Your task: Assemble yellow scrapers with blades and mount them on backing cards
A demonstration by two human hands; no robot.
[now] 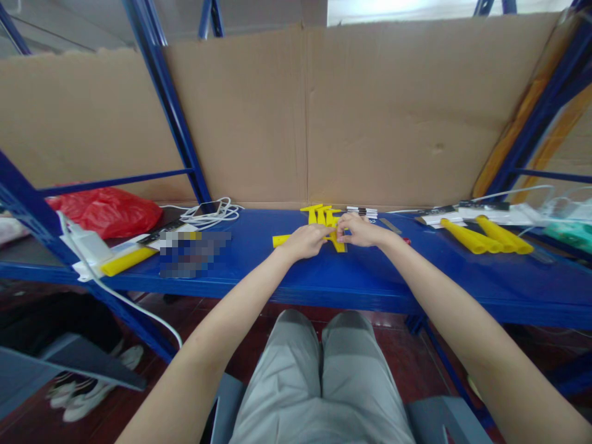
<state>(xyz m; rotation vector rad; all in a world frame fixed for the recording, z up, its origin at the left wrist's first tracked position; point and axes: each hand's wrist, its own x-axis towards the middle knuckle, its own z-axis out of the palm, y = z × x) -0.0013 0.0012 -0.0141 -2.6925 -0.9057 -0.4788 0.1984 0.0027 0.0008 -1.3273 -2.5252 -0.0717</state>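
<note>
My left hand (308, 241) is closed around a yellow scraper-like tool (280, 240), whose round handle end sticks out on the left. Its wide flat head (340, 246) shows between my two hands, with a thin grey strip along its edge. Fingers bent in a pinch, my right hand (355, 230) grips at this head; whether a smaller part is between the fingertips is hidden. Just behind my hands, several more yellow T-shaped tools (319, 213) lie side by side on the blue tabletop (259, 265).
Small black-and-white packs (363, 212) and a flat grey strip (391, 226) lie behind my right hand. Several yellow handles (467, 237) are at the right. White cable (217, 211), a red bag (108, 209) and another yellow handle (127, 261) are at the left. Cardboard (370, 117) walls the back.
</note>
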